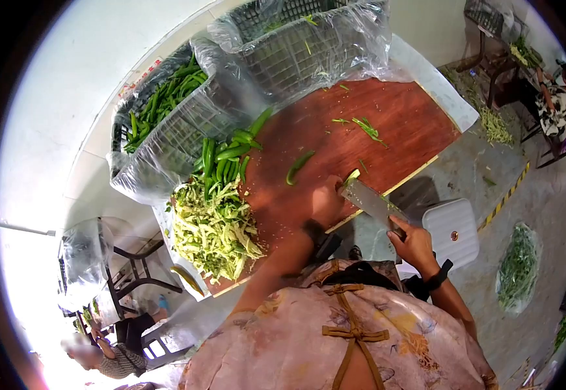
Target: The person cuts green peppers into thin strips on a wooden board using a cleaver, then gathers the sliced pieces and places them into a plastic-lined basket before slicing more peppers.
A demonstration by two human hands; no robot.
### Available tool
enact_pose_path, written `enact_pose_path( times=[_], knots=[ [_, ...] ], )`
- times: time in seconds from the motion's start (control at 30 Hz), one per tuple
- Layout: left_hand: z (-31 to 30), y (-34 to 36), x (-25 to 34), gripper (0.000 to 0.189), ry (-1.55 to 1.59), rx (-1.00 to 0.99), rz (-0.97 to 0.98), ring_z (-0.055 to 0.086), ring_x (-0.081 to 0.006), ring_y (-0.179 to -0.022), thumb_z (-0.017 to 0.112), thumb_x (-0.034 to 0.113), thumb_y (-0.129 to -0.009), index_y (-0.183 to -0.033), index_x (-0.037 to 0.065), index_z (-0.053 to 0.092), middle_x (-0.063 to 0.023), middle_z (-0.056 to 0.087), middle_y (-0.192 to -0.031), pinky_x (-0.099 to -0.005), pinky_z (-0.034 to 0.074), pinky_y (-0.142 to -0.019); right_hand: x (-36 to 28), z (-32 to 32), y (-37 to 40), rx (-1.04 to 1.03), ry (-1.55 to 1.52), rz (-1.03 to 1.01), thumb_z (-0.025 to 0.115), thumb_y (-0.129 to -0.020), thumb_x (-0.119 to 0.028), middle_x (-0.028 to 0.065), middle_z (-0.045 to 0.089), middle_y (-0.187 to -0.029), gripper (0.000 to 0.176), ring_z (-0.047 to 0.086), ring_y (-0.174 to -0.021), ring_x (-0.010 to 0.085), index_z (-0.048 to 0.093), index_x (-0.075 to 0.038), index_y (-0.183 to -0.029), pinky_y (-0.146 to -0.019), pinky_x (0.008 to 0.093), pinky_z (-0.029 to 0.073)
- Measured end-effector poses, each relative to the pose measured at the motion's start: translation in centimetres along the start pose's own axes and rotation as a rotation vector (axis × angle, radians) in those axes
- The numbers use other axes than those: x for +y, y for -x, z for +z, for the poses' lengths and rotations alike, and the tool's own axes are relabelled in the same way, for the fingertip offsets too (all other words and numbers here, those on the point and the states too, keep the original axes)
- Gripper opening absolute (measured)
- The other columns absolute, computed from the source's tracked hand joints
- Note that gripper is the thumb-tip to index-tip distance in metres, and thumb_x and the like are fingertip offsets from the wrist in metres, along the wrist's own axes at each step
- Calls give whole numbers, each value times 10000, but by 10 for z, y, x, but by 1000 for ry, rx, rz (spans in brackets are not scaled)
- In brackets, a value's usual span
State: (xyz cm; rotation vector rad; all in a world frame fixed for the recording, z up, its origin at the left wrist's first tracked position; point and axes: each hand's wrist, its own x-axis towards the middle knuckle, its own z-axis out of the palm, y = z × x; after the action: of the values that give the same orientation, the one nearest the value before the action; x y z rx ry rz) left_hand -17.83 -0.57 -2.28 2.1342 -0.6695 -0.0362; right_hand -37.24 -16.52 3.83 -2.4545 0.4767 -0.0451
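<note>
My right hand [414, 244] is closed round the handle of a cleaver [371, 199], whose wide blade points to the upper left over the board's near edge. My left hand [328, 198], somewhat blurred, is closed on a green pepper [352, 175] against the blade tip; only a cut end with pale flesh shows. A whole green pepper [299, 167] lies on the reddish wooden board [283, 214] beyond that hand. To the left is a heap of pale pepper cores and seeds [215, 234], with several whole green peppers [224, 159] behind it.
Plastic-lined crates stand behind the board: one crate [166, 107] holds green peppers, another crate [302, 55] has a few scraps. Green pieces [369, 130] lie on the board. A white stool [452, 231] and a bag of greens [518, 270] are at right. Other people sit at both sides.
</note>
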Motion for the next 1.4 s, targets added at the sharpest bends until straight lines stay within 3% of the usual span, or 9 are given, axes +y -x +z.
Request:
enact_pose_path(
  times=[0.07, 0.17, 0.23, 0.33, 0.67, 0.93, 1.07, 1.13, 1.4],
  knots=[
    [-3, 0, 7, 103, 42, 12, 19, 608, -349, -688, 628, 129, -756, -825, 69, 581, -150, 590, -667, -426, 477, -606, 7, 4, 4, 15, 23, -33, 675, -772, -299, 186, 647, -774, 383, 617, -714, 373, 635, -145, -1121, -634, 446, 479],
    [1, 1, 1, 349, -100, -106, -8, 617, -317, -704, 774, 317, -635, -851, 84, 631, -131, 621, -762, -396, 479, -621, 12, 7, 7, 46, 20, -77, 670, -777, -293, 181, 644, -760, 370, 613, -695, 368, 637, -157, -1119, -619, 447, 473],
    [3, 9, 7, 159, -172, -75, 59, 578, -305, -716, 683, 141, -673, -810, 78, 632, -109, 588, -837, -392, 491, -627, 14, 8, 8, 60, -5, -90, 668, -779, -288, 179, 640, -746, 368, 610, -685, 365, 634, -162, -1123, -610, 450, 468],
    [-1, 18, 11, 181, -230, 63, 267, 564, -293, -814, 671, 148, -670, -835, 76, 648, -104, 583, -950, -398, 491, -656, 14, 9, 9, 61, 74, -51, 664, -783, -269, 179, 629, -738, 372, 605, -680, 367, 623, -162, -1136, -609, 457, 462],
    [14, 22, -2, 137, -315, -104, 233, 534, -312, -899, 575, 120, -727, -831, 63, 644, -86, 583, -916, -442, 437, -770, 11, 15, 5, 109, 179, -29, 637, -794, -229, 187, 614, -758, 369, 602, -682, 363, 610, -145, -1152, -621, 459, 467],
    [2, 32, 16, 293, -586, -207, 258, 447, -275, -1114, 556, 182, -774, -1039, 63, 601, -103, 510, -1182, -437, 381, -855, 4, 25, 7, 130, 241, -46, 632, -800, -237, 190, 607, -751, 367, 602, -660, 355, 611, -148, -1155, -606, 454, 476],
    [-1, 29, 12, 317, -622, -264, 349, 429, -277, -1140, 557, 189, -779, -1058, 43, 596, -106, 512, -1184, -430, 362, -891, -8, 23, 1, 119, 251, 2, 648, -785, -207, 205, 613, -749, 372, 600, -654, 367, 612, -116, -1144, -593, 456, 474],
    [-3, 28, 8, 322, -586, -160, 467, 431, -275, -1131, 559, 191, -782, -1066, 45, 593, -97, 518, -1158, -425, 349, -905, -12, 25, -2, 126, 264, 13, 646, -787, -207, 208, 612, -746, 370, 600, -644, 367, 611, -118, -1144, -585, 457, 473],
    [-10, 20, 4, 341, -462, -238, 387, 450, -256, -1101, 587, 197, -757, -1067, 57, 601, -66, 543, -1073, -425, 366, -878, -31, 28, 6, 92, 361, 87, 629, -807, -214, 196, 602, -736, 366, 591, -611, 350, 597, -120, -1159, -548, 453, 468]
  ],
)
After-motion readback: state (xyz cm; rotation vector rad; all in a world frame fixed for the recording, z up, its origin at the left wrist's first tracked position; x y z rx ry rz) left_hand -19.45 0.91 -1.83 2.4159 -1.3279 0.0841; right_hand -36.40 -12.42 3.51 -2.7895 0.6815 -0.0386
